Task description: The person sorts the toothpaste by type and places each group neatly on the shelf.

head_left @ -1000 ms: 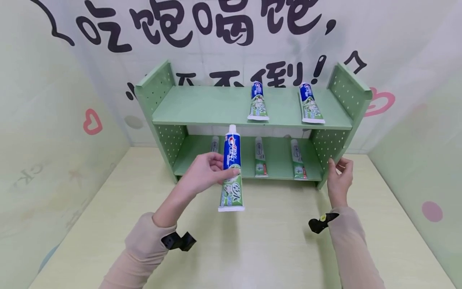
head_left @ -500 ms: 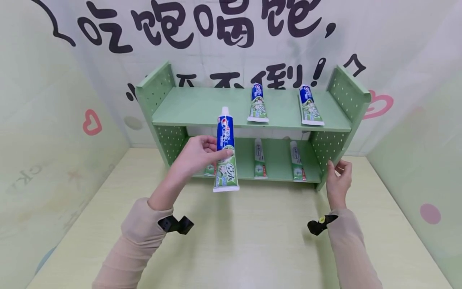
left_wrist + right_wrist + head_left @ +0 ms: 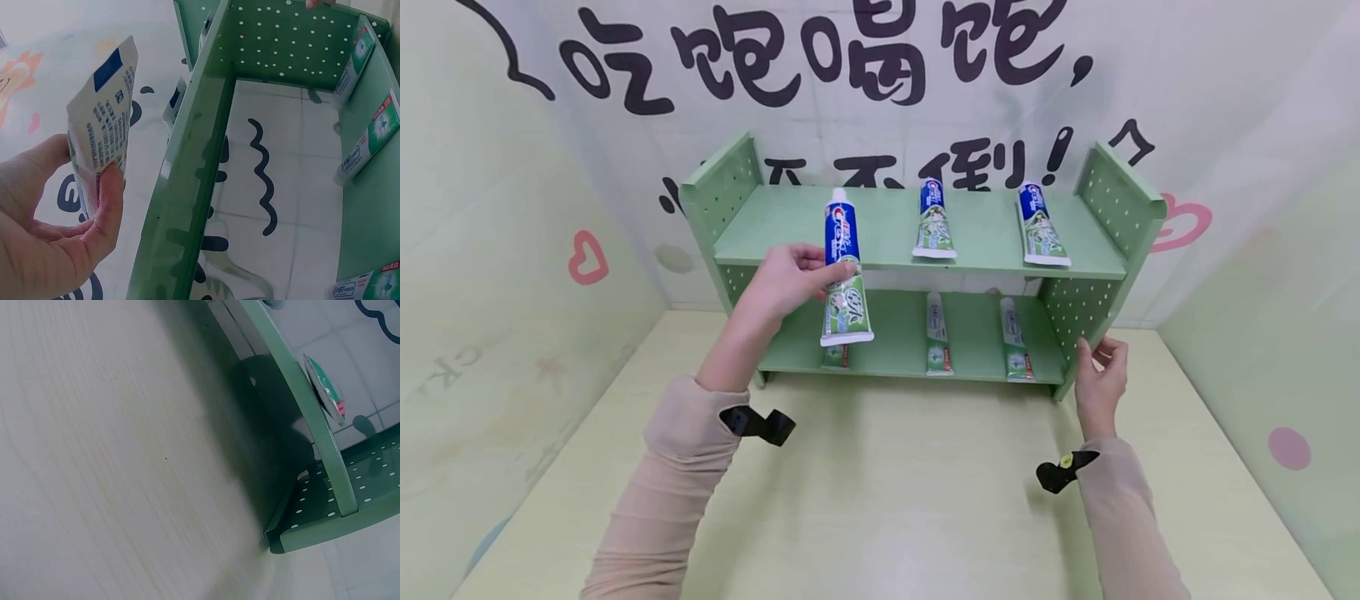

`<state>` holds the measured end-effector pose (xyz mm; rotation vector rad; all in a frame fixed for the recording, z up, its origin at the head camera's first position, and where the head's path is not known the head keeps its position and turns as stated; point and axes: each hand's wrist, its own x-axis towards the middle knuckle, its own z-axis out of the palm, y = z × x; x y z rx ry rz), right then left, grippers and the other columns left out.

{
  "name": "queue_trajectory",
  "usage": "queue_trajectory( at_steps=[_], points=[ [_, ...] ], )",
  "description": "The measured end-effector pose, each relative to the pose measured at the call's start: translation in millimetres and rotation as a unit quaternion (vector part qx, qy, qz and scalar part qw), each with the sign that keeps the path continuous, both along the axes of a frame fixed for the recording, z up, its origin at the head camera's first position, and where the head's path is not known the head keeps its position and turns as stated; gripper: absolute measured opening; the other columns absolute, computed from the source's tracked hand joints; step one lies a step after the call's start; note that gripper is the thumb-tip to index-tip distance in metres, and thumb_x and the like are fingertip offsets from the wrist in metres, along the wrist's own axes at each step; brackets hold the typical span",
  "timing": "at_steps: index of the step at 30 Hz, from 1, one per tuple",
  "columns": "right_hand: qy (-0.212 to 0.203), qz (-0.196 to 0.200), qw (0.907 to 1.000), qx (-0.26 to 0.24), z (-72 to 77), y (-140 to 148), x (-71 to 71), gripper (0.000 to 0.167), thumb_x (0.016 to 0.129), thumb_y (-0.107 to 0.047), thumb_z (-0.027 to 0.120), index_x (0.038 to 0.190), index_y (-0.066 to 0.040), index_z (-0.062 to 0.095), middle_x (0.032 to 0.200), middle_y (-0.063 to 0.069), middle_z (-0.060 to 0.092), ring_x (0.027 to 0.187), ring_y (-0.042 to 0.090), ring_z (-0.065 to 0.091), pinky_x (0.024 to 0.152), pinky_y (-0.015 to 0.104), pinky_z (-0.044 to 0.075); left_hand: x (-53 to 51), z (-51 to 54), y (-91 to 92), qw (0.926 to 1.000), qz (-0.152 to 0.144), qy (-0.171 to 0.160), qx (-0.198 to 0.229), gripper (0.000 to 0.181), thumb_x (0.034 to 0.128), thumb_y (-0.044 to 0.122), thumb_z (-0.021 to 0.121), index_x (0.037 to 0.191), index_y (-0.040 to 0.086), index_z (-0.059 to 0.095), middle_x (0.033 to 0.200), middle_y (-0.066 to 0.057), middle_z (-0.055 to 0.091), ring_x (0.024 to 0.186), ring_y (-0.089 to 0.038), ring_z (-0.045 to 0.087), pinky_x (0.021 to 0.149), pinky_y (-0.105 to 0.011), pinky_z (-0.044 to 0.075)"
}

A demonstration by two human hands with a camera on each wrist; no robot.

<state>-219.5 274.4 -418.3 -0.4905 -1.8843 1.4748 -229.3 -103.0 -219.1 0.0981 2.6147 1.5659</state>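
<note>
My left hand [image 3: 786,283] grips a blue and green toothpaste tube [image 3: 847,312] between thumb and fingers, cap end up. It holds the tube in front of the upper level of a green two-tier rack [image 3: 820,225], on the left side. In the left wrist view the printed back of the tube [image 3: 103,122] faces the camera. My right hand [image 3: 1099,392] holds the lower front edge of the rack's right side panel, thumb and fingers on it. Two matching tubes, a middle one [image 3: 934,221] and a right one [image 3: 1042,229], lie on the upper level.
On the lower level lie grey and green toothpaste tubes: a middle one [image 3: 937,333], a right one [image 3: 1016,342], and a left one [image 3: 836,357] mostly hidden behind the held tube. A pale wooden table [image 3: 910,475] carries the rack. A printed wall stands close behind.
My left hand has lifted the toothpaste tube up and leftward, from before the lower level to the upper level's front. The right hand has stayed at the side panel.
</note>
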Motion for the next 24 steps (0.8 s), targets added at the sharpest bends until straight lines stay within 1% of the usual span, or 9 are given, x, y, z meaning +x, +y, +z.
queue_trajectory(
  at_steps=[2,5,8,11,17,21,24],
  points=[
    [-0.001,0.000,1.0000,-0.001,-0.2,0,0.0,0.021,0.090,-0.029,0.057,0.102,-0.014,0.048,0.091,-0.022,0.045,0.090,-0.004,0.046,0.077,0.012,0.043,-4.4,2.1,-0.8,1.0000,0.003,0.002,-0.002,0.055,0.0819,0.033,0.067,0.123,0.001,0.050,0.112,-0.014,0.060,0.074,-0.012,0.056,0.070,-0.021,0.048],
    [-0.002,0.000,1.0000,0.000,-0.3,0,0.0,0.019,0.089,-0.030,0.057,0.101,-0.017,0.048,0.092,-0.022,0.045,0.090,-0.003,0.046,0.077,0.013,0.042,-10.4,4.8,-1.3,0.9999,0.009,0.003,-0.001,0.055,0.0821,0.033,0.066,0.124,0.001,0.049,0.114,-0.014,0.060,0.076,-0.012,0.056,0.071,-0.021,0.048],
    [-0.003,0.000,1.0000,0.001,-0.9,0,-0.3,0.018,0.090,-0.030,0.056,0.100,-0.018,0.049,0.091,-0.022,0.045,0.090,-0.004,0.046,0.077,0.013,0.042,-16.6,7.1,-1.3,0.9999,0.012,0.001,0.005,0.056,0.0825,0.032,0.066,0.125,0.000,0.049,0.116,-0.015,0.059,0.080,-0.014,0.057,0.078,-0.026,0.051],
    [-0.004,0.000,1.0000,0.002,-1.2,0,-0.9,0.019,0.090,-0.031,0.056,0.101,-0.018,0.049,0.091,-0.022,0.044,0.090,-0.004,0.046,0.077,0.013,0.042,-23.2,9.5,-1.4,0.9998,0.020,-0.002,0.004,0.058,0.0826,0.034,0.066,0.127,0.000,0.048,0.117,-0.014,0.058,0.084,-0.017,0.058,0.084,-0.031,0.051],
    [-0.006,0.000,1.0000,0.004,-0.7,1,-1.1,0.022,0.090,-0.031,0.056,0.103,-0.015,0.048,0.092,-0.021,0.044,0.090,-0.003,0.045,0.078,0.014,0.042,-36.3,13.0,-1.0,0.9992,0.037,-0.003,-0.017,0.063,0.0819,0.040,0.065,0.128,0.001,0.047,0.118,-0.013,0.057,0.088,-0.019,0.058,0.082,-0.028,0.049],
    [-0.010,0.000,0.9999,0.003,-0.7,1,-0.3,0.023,0.090,-0.032,0.055,0.104,-0.015,0.048,0.092,-0.021,0.044,0.092,0.000,0.045,0.077,0.015,0.041,-45.3,13.9,-1.2,0.9988,0.044,-0.011,-0.018,0.063,0.0821,0.039,0.065,0.129,0.001,0.046,0.119,-0.013,0.056,0.091,-0.019,0.057,0.087,-0.030,0.049],
    [-0.014,0.003,0.9999,0.001,-0.4,0,0.1,0.025,0.090,-0.033,0.055,0.106,-0.014,0.048,0.093,-0.021,0.045,0.094,0.002,0.046,0.077,0.016,0.041,-51.8,14.5,-1.3,0.9983,0.053,-0.018,-0.014,0.063,0.0824,0.039,0.064,0.129,0.002,0.046,0.117,-0.012,0.056,0.089,-0.017,0.057,0.090,-0.032,0.048]
  ],
)
